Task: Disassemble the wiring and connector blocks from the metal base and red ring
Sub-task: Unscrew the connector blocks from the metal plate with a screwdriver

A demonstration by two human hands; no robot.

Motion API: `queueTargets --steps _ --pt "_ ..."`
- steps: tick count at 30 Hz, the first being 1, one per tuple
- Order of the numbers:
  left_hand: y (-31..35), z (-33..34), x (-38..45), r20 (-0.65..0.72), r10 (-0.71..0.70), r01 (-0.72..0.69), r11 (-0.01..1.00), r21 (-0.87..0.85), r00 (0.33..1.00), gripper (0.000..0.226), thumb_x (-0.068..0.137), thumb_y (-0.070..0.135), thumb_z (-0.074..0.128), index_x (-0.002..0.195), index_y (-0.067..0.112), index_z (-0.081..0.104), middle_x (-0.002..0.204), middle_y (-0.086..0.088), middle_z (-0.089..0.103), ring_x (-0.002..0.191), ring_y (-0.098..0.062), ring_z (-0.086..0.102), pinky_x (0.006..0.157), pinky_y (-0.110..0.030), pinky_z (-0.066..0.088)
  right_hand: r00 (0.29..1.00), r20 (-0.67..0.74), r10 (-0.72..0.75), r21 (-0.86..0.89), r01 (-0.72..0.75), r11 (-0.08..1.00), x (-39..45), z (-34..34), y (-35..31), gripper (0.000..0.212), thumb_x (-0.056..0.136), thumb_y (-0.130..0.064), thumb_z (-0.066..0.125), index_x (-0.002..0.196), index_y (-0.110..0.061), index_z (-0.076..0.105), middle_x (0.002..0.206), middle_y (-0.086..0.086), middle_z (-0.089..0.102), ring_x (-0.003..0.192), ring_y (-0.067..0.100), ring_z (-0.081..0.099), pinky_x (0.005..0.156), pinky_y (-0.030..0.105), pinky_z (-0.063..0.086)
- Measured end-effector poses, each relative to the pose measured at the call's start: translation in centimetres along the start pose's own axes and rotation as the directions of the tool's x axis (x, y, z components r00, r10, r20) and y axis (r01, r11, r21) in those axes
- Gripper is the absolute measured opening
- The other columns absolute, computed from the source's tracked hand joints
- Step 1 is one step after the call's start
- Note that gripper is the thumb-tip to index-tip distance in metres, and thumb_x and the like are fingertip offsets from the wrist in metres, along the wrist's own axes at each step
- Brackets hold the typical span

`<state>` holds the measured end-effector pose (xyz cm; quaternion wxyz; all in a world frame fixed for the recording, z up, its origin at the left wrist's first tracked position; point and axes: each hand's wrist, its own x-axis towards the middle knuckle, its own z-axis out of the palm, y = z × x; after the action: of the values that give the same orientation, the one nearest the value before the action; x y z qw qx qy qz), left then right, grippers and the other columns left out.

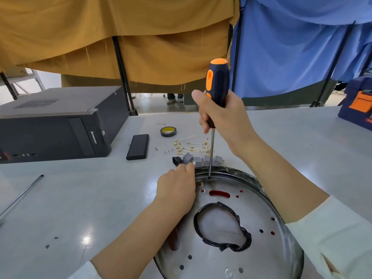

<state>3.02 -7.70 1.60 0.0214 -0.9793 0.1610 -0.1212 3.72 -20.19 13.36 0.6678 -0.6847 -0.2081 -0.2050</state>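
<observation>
A screw near the far rim of the metal base (251,256) is being undone: the screwdriver (216,93) is held upright in the clenched grip of the right hand (223,117), tip seated in the screw. The base's far-left rim is steadied by the left hand (177,190), fingers curled at a connector block (198,161) there. Loose wiring (191,147) lies beyond the base. Steady downward pressure is probably needed next while turning.
</observation>
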Motion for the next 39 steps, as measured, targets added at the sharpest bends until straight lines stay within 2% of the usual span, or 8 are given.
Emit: queueTargets --steps 3,7,14,19,24,27,31,39 --pt "-0.1 0.0 0.0 -0.004 0.004 -0.005 1.0 -0.013 1.0 0.033 0.087 0.01 0.043 0.119 0.017 0.035 0.112 -0.003 0.051 0.096 -0.027 0.057 0.057 -0.032 0.031 0.971 -0.237 -0.039 -0.016 0.037 0.999 0.2 0.5 -0.4 0.025 0.087 -0.027 0.068 0.079 -0.017 0.047 0.056 -0.002 0.05 0.044 0.011 0.049 0.046 0.021 0.044" --pt "-0.2 0.0 0.0 -0.012 0.018 -0.018 1.0 -0.01 1.0 0.03 0.089 0.011 0.042 0.118 0.017 0.035 0.111 -0.003 0.051 0.094 -0.026 0.057 0.054 -0.031 0.028 0.954 -0.3 0.001 0.044 0.013 0.999 0.2 0.8 -0.1 0.031 0.088 -0.013 0.062 0.069 -0.019 0.04 0.05 -0.01 0.038 0.042 0.011 0.035 0.043 0.025 0.035" --pt "-0.2 0.2 0.2 -0.012 0.01 -0.01 1.0 -0.018 1.0 0.029 0.094 0.015 0.041 0.122 0.017 0.034 0.112 -0.004 0.051 0.096 -0.027 0.057 0.058 -0.032 0.031 0.986 0.144 0.081 0.301 -0.122 0.946 0.9 -0.7 -0.1 0.032 0.086 -0.008 0.056 0.06 -0.019 0.04 0.046 -0.006 0.029 0.038 0.011 0.021 0.041 0.018 0.025" --pt "-0.2 0.1 0.1 -0.006 0.005 -0.005 1.0 -0.01 1.0 0.033 0.09 0.011 0.042 0.122 0.016 0.034 0.112 -0.005 0.051 0.095 -0.027 0.058 0.058 -0.032 0.032 0.99 -0.143 0.008 0.119 0.009 0.993 0.0 0.2 0.2 0.019 0.091 -0.013 0.062 0.09 -0.009 0.043 0.06 -0.003 0.045 0.047 0.012 0.042 0.048 0.028 0.044" --pt "-0.2 0.1 0.0 -0.012 0.011 -0.011 1.0 -0.006 1.0 0.034 0.088 0.01 0.043 0.121 0.016 0.035 0.112 -0.005 0.051 0.094 -0.028 0.057 0.058 -0.033 0.031 0.933 -0.358 -0.035 -0.048 0.019 0.999 0.2 1.4 -0.2 0.021 0.088 -0.028 0.067 0.088 -0.024 0.046 0.072 -0.005 0.05 0.064 0.015 0.051 0.06 0.026 0.047" --pt "-0.2 0.1 -0.1 -0.011 0.011 -0.011 1.0 0.004 1.0 0.033 0.088 0.009 0.043 0.119 0.016 0.035 0.112 -0.005 0.05 0.094 -0.028 0.057 0.058 -0.033 0.032 0.962 -0.273 -0.014 0.02 0.021 1.0 0.0 1.3 -0.3 0.024 0.089 -0.02 0.064 0.075 -0.022 0.045 0.055 -0.01 0.041 0.048 0.012 0.039 0.047 0.026 0.041" --pt "-0.2 0.0 0.0 -0.004 0.009 -0.009 1.0 0.003 1.0 0.031 0.089 0.01 0.043 0.118 0.015 0.036 0.112 -0.006 0.05 0.094 -0.028 0.057 0.058 -0.033 0.032 0.996 0.086 0.025 0.254 -0.046 0.966 0.1 0.8 -0.4 0.027 0.089 -0.012 0.06 0.068 -0.02 0.044 0.048 -0.009 0.034 0.039 0.01 0.028 0.041 0.018 0.029" --pt "-0.2 0.1 0.0 -0.006 0.008 -0.008 1.0 -0.01 1.0 0.027 0.092 0.013 0.042 0.119 0.016 0.036 0.111 -0.005 0.051 0.093 -0.027 0.057 0.059 -0.033 0.032 0.993 -0.113 0.016 -0.074 -0.025 0.997 -0.4 1.7 -1.2 0.018 0.088 -0.016 0.066 0.083 -0.016 0.048 0.067 0.004 0.048 0.05 0.014 0.045 0.05 0.029 0.049"
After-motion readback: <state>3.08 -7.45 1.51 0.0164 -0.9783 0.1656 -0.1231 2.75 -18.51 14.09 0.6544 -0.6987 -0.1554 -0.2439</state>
